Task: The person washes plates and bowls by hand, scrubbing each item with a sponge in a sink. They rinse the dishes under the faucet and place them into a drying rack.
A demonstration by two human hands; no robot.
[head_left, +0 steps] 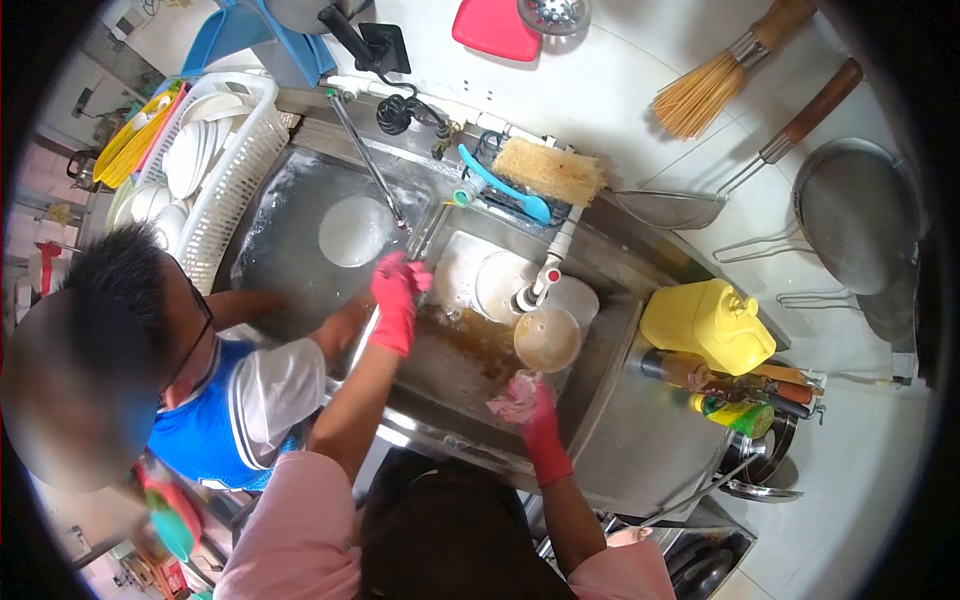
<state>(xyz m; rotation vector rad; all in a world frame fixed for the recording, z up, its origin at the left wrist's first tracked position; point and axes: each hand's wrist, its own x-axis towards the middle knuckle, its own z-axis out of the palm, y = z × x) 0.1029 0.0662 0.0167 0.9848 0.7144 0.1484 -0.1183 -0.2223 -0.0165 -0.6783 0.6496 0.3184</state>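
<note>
My left hand (398, 300), in a pink rubber glove, is over the divider between the two sink basins. Its fingers are curled in, and nothing shows in them. In the right basin (450, 375), my right hand (543, 425), also gloved, grips a crumpled pink cloth (514, 398). Just beyond the cloth stands a round bowl (547, 338) with cloudy liquid in it. White plates (503, 285) lie behind the bowl, partly under a white pipe fitting (540, 288). Brownish water covers the basin's floor. A white round dish (357, 231) is in the left basin's cloudy water.
Another person (215, 390) leans in at left, arms over the left basin. A white basket (235, 170) of dishes stands behind them. A metal faucet (368, 165) reaches over the left basin. At right are a yellow jug (705, 322) and bottles. A loofah (548, 172) lies behind the sink.
</note>
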